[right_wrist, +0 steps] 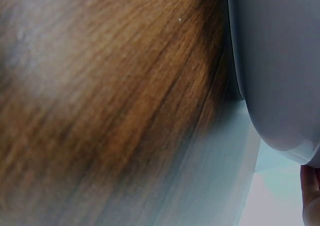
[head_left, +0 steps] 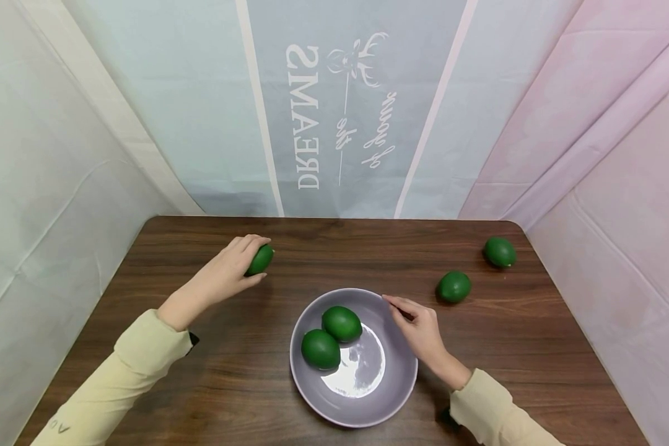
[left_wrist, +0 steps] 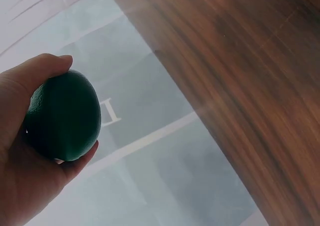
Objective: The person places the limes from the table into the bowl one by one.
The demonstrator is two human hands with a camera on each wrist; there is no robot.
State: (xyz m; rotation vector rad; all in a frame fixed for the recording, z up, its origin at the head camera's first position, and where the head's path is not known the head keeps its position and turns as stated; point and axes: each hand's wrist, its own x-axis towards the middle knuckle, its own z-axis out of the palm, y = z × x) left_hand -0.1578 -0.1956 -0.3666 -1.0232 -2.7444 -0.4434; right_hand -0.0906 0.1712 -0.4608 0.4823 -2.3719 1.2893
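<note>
My left hand (head_left: 235, 265) grips a green lime (head_left: 260, 260) over the left part of the table, fingers over its top and thumb below. In the left wrist view that lime (left_wrist: 67, 116) sits between thumb and fingers. My right hand (head_left: 422, 331) pinches the upper right rim of a round grey-purple bowl (head_left: 398, 387). The bowl's outer wall (right_wrist: 280, 61) fills the right side of the right wrist view, with fingertips (right_wrist: 311, 191) at its edge. Inside the bowl, two limes touch: one lime (head_left: 342, 324) farther back, another lime (head_left: 320, 349) nearer the left wall.
Two more limes lie right of the bowl on the dark wooden table (head_left: 245, 384): a nearer lime (head_left: 454, 287) and a farther lime (head_left: 500, 252) by the back right corner. A printed cloth (head_left: 345, 124) hangs behind the table, with pale cloth on both sides.
</note>
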